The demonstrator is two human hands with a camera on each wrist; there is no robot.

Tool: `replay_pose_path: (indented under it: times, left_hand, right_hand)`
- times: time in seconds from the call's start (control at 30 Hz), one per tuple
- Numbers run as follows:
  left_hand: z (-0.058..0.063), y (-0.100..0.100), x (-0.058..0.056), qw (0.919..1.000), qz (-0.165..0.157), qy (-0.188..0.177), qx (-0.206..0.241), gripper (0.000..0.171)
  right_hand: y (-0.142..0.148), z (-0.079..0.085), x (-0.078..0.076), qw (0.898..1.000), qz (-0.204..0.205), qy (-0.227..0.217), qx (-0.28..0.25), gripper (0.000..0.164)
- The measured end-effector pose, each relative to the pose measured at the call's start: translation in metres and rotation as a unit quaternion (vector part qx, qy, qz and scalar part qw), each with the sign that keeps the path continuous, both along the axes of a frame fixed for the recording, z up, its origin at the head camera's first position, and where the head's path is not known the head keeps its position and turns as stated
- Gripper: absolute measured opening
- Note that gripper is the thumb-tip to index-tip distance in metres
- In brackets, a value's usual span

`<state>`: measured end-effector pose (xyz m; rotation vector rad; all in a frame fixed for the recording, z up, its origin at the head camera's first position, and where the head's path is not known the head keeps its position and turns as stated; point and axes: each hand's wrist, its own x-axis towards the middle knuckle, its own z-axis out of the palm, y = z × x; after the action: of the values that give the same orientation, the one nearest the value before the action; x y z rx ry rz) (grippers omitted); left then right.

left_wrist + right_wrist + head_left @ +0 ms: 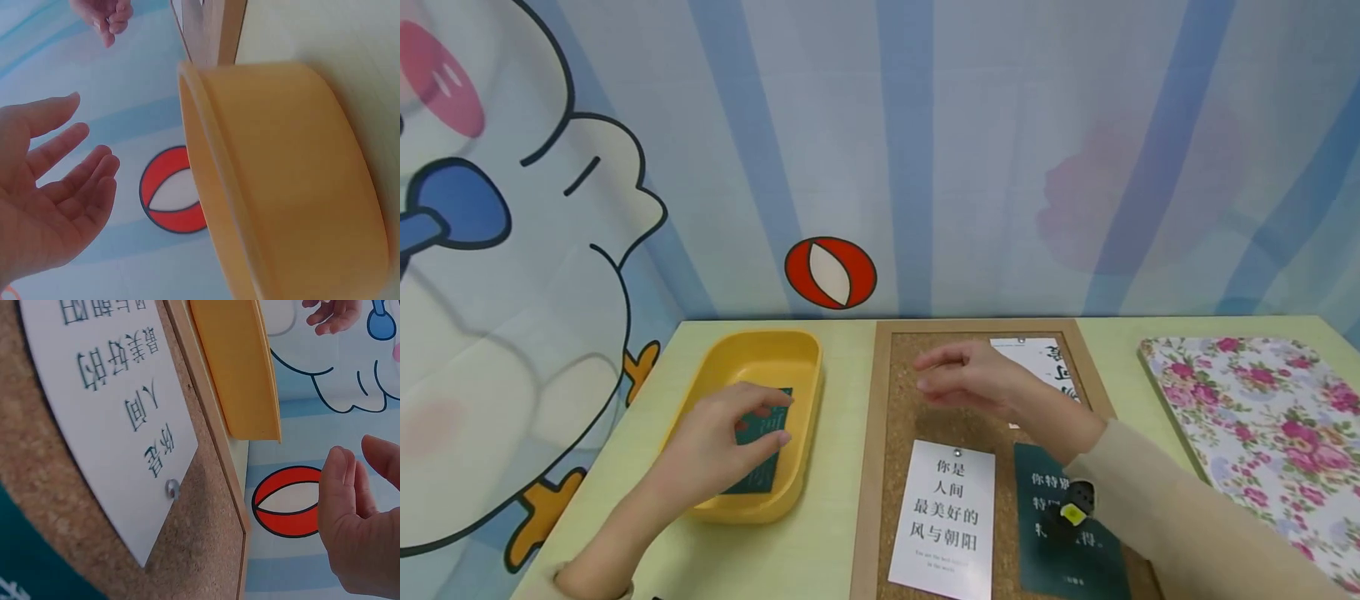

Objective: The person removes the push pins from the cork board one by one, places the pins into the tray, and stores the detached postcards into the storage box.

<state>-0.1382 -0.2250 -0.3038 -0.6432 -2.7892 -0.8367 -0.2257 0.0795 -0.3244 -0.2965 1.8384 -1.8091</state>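
Note:
My left hand [722, 437] hovers above a yellow plastic tray [811, 400], fingers loosely bent and thumb apart, with nothing held. Inside the tray lies a dark green card [756, 477], partly hidden by that hand. Over the upper part of a cork board [901, 392], my right hand [973, 379] hangs in the air, relaxed and holding nothing. Below it on the board is a white card [947, 521] with printed characters and a pin at its top. Beside that card is a dark green card [1060, 558], and at the upper right another white card [1037, 354]; the right arm partly covers both.
A board with a rose pattern [1277, 442] lies at the table's right side. The pale yellow table [842, 375] ends at the back against a blue striped backdrop [977, 167] with cartoon prints. The cork board has a raised wooden frame [880, 433].

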Motion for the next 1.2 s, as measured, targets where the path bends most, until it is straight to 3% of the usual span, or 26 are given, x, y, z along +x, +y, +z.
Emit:
replay_pose_path:
  times: [0.13, 0.23, 0.37, 0.5, 0.6, 0.83, 1.03, 1.2]
  left_hand:
    - [-0.003, 0.013, 0.004, 0.9988, -0.039, 0.001, -0.030, 0.028]
    - [-0.005, 0.023, 0.007, 0.9943, -0.086, -0.034, -0.054, 0.026]
    - [-0.012, 0.035, 0.010, 0.9780, -0.165, -0.105, -0.073, 0.024]
    - [-0.020, 0.047, 0.011, 0.9607, -0.226, -0.139, -0.080, 0.021]
    - [-0.027, 0.054, 0.011, 0.9539, -0.260, -0.124, -0.085, 0.019]
    - [-0.047, 0.068, 0.011, 0.9438, -0.315, -0.027, -0.097, 0.022]
    - [-0.059, 0.076, 0.008, 0.9270, -0.356, -0.028, -0.114, 0.027]
    - [-0.068, 0.082, 0.005, 0.9116, -0.390, -0.004, -0.130, 0.030]
  right_hand:
    - [0.009, -0.003, 0.003, 1.000, 0.000, -0.005, -0.001, 0.045]
    - [0.015, -0.004, 0.005, 1.000, -0.006, -0.006, 0.004, 0.044]
    - [0.022, -0.005, 0.008, 1.000, -0.022, -0.011, 0.015, 0.044]
    - [0.029, -0.008, 0.012, 0.999, -0.033, -0.016, 0.021, 0.046]
    - [0.034, -0.010, 0.014, 0.999, -0.030, -0.017, 0.022, 0.046]
    - [0.039, -0.017, 0.017, 0.999, -0.014, -0.036, 0.014, 0.046]
    - [0.042, -0.025, 0.016, 0.999, 0.011, -0.036, 0.019, 0.045]
    - [0.044, -0.033, 0.014, 0.997, 0.044, -0.030, 0.048, 0.044]
